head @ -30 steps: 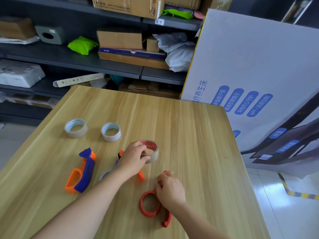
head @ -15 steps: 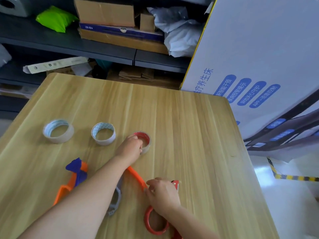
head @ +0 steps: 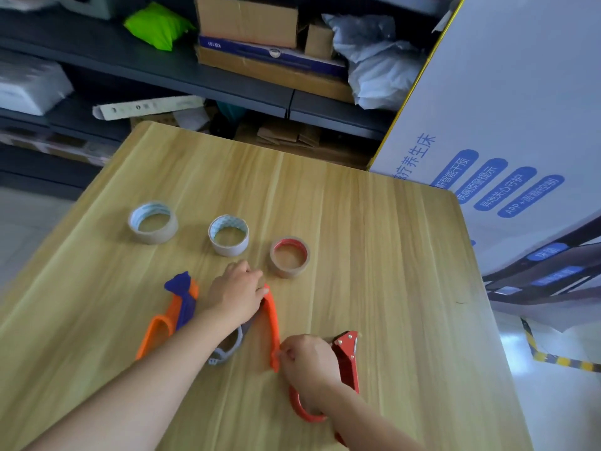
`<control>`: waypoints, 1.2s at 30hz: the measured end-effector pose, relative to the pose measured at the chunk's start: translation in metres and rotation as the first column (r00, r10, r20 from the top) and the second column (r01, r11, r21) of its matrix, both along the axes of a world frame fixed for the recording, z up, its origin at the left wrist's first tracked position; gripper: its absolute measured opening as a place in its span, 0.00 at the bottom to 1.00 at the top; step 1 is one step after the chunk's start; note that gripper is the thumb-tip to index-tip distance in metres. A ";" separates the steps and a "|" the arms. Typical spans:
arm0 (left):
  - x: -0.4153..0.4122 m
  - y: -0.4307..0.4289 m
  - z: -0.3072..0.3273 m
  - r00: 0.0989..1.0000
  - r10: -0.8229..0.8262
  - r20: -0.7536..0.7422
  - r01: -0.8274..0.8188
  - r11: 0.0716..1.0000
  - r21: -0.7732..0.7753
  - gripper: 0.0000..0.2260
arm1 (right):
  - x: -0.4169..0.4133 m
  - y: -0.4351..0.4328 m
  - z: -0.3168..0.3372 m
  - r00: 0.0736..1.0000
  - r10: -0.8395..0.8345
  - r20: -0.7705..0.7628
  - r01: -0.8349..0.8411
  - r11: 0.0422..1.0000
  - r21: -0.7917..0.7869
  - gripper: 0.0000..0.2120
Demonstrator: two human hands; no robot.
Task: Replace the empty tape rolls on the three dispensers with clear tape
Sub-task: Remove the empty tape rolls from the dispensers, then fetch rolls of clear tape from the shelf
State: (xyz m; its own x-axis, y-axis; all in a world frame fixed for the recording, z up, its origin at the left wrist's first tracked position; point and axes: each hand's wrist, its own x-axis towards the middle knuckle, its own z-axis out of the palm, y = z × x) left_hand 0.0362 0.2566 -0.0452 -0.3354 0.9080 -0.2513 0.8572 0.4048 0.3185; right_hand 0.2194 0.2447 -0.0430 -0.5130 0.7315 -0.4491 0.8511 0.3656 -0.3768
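The left hand has let go of the red-cored roll, which now sits alone on the table, just right of the two other rolls. That hand has dropped back onto the head of the orange dispenser, fingers curled over it; whether it truly grips cannot be told. The right hand stays curled over the red dispenser. The blue dispenser lies untouched. No roll is loaded yet; attention seems to have turned to the orange dispenser first
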 end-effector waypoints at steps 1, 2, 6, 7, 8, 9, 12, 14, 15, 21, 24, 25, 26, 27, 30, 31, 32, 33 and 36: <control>0.002 -0.010 0.002 1.000 0.029 -0.001 -0.029 0.998 -0.053 0.17 | -0.001 -0.002 0.000 1.000 -0.006 0.000 0.006 1.000 -0.010 0.13; 0.004 -0.020 0.002 0.999 0.051 0.005 -0.050 0.995 -0.091 0.17 | -0.003 -0.004 0.000 1.000 -0.009 -0.004 0.009 1.000 -0.019 0.13; 0.013 -0.050 0.000 0.972 0.187 0.142 -0.169 0.977 -0.133 0.21 | -0.006 -0.015 0.000 1.000 -0.004 -0.005 0.004 1.000 -0.027 0.13; 0.015 -0.057 -0.001 0.952 0.230 0.202 -0.205 0.969 -0.138 0.22 | -0.006 -0.018 0.001 1.000 0.001 0.005 -0.001 0.999 -0.033 0.13; 0.018 -0.063 -0.002 0.934 0.259 0.246 -0.231 0.963 -0.139 0.23 | -0.005 -0.021 0.002 1.000 0.009 0.014 -0.009 0.999 -0.046 0.13; 0.020 -0.069 -0.002 0.923 0.273 0.272 -0.244 0.960 -0.137 0.23 | -0.004 -0.024 0.003 1.000 0.019 0.021 -0.017 0.998 -0.065 0.14; 0.027 -0.084 -0.005 0.901 0.300 0.315 -0.270 0.953 -0.135 0.25 | 0.002 -0.030 0.007 0.996 0.075 0.039 -0.071 0.992 -0.108 0.14; 0.033 -0.093 -0.002 0.893 0.317 0.320 -0.285 0.948 -0.144 0.26 | 0.006 -0.033 0.010 0.990 0.125 0.058 -0.117 0.984 -0.133 0.14; 0.036 -0.097 0.001 0.900 0.313 0.302 -0.279 0.948 -0.151 0.26 | 0.008 -0.034 0.012 0.987 0.144 0.069 -0.134 0.981 -0.142 0.15; 0.044 -0.125 0.033 0.969 0.221 0.106 -0.210 0.972 -0.105 0.24 | 0.011 -0.042 0.044 0.966 0.247 0.071 -0.244 0.969 -0.047 0.17; 0.040 -0.144 0.050 0.979 0.201 -0.020 -0.202 0.972 -0.122 0.19 | 0.004 -0.049 0.061 0.947 0.319 0.047 -0.320 0.947 0.012 0.17; 0.038 -0.153 0.056 0.977 0.208 -0.041 -0.211 0.969 -0.130 0.18 | 0.001 -0.052 0.066 0.938 0.343 0.041 -0.344 0.939 0.024 0.17; 0.036 -0.162 0.062 0.973 0.223 -0.055 -0.229 0.964 -0.136 0.17 | -0.002 -0.057 0.071 0.930 0.365 0.038 -0.366 0.930 0.033 0.17; 0.034 -0.171 0.067 0.969 0.238 -0.071 -0.246 0.960 -0.133 0.15 | -0.006 -0.061 0.077 0.921 0.388 0.038 -0.390 0.920 0.041 0.16; 0.024 -0.204 0.081 0.952 0.281 -0.119 -0.294 0.949 -0.112 0.13 | -0.022 -0.078 0.091 0.872 0.487 0.055 -0.490 0.865 0.104 0.15; 0.019 -0.216 0.086 0.944 0.300 -0.135 -0.314 0.945 -0.095 0.14 | -0.029 -0.084 0.096 0.852 0.520 0.066 -0.524 0.843 0.124 0.17; 0.014 -0.227 0.090 0.935 0.321 -0.152 -0.336 0.938 -0.086 0.16 | -0.036 -0.090 0.102 0.830 0.553 0.070 -0.557 0.818 0.143 0.20; 0.009 -0.239 0.096 0.924 0.339 -0.174 -0.356 0.931 -0.077 0.17 | -0.044 -0.096 0.108 0.809 0.584 0.068 -0.586 0.794 0.159 0.21; -0.006 -0.275 0.115 0.886 0.386 -0.258 -0.414 0.908 -0.061 0.16 | -0.073 -0.119 0.130 0.739 0.671 0.058 -0.662 0.708 0.246 0.20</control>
State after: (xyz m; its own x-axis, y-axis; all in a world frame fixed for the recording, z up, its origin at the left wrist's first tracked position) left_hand 0.0304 -0.0183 0.0703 -0.7255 0.6550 -0.2111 0.6590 0.7496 0.0611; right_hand 0.1461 0.1262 0.0868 -0.9192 0.2727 -0.2842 0.3405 0.9129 -0.2253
